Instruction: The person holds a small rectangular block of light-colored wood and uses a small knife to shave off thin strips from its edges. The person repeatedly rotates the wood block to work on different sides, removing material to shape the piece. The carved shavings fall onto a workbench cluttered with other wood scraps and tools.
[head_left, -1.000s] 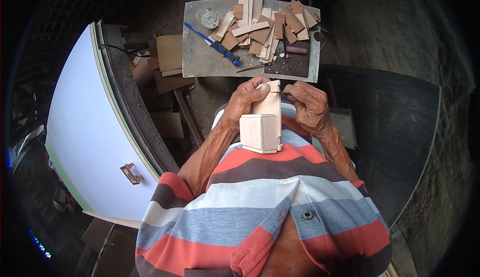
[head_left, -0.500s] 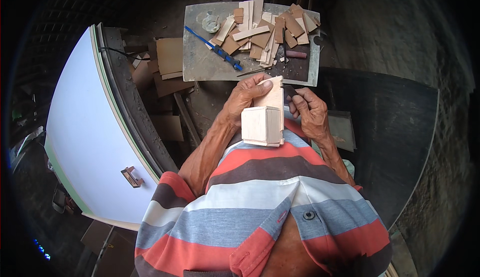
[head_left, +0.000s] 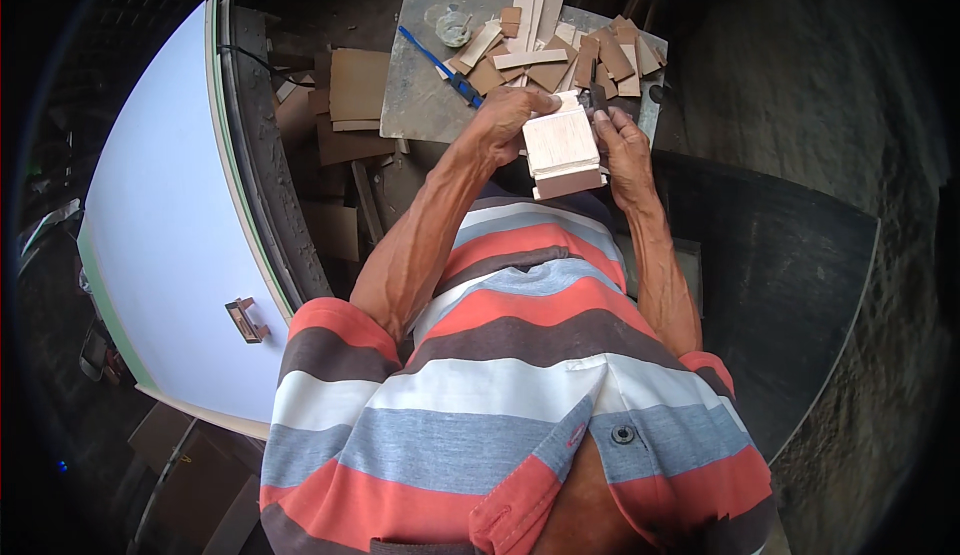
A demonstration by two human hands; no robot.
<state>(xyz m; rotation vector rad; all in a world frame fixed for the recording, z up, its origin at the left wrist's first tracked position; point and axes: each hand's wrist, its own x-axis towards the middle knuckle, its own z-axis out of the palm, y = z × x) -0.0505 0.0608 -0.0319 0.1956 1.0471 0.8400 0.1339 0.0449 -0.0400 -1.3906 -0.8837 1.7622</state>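
A small pale wooden box on a thin board (head_left: 560, 142) is held up at the near side of the work board. My left hand (head_left: 505, 120) grips it from the left, thumb over the far end of the thin board; some fingers are hidden behind it. My right hand (head_left: 625, 155), at the box's right side, pinches a dark flat tool (head_left: 599, 96), perhaps a blade, upright beside the wood. Whether the tool touches the wood I cannot tell.
The worn work board (head_left: 410, 105) carries a pile of wood offcuts (head_left: 540, 57), a blue cutter (head_left: 428, 55) and a clear container (head_left: 454, 28). A large white panel (head_left: 165, 215) stands left, cardboard sheets (head_left: 355, 90) beside it. A dark panel (head_left: 760, 295) lies at right.
Both hands have moved away from my body, up in the picture, toward the work board. The wooden box has tipped and now shows its top. The view has also shifted slightly.
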